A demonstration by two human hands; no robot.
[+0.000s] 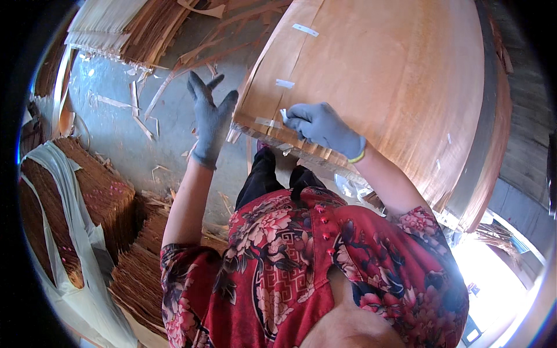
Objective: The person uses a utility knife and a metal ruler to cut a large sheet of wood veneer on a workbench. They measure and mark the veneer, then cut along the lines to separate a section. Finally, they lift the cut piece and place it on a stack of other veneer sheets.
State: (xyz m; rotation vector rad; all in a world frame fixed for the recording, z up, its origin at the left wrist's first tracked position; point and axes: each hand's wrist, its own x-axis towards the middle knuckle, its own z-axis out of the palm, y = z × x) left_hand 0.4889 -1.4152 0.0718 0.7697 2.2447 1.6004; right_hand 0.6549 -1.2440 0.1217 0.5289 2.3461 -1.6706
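A wide sheet of pale brown wood veneer (383, 75) lies on top of a stack in front of me, with a seam running near its left side. Short white tape strips (284, 83) are stuck across that seam, one of them close to the near edge. My right hand (325, 129), in a grey glove, is closed on a small white piece of tape (284, 115) just above the sheet's near left corner. Off the stack's left edge, my left hand (212, 119), also gloved, is open with its fingers spread and nothing in it.
Piles of rough veneer (104, 197) stand at the lower left, partly covered by pale plastic wrap (75, 214). Another veneer pile (133, 29) is at the far left. Torn wood strips litter the grey floor (139, 110). Bright light comes in at the lower right.
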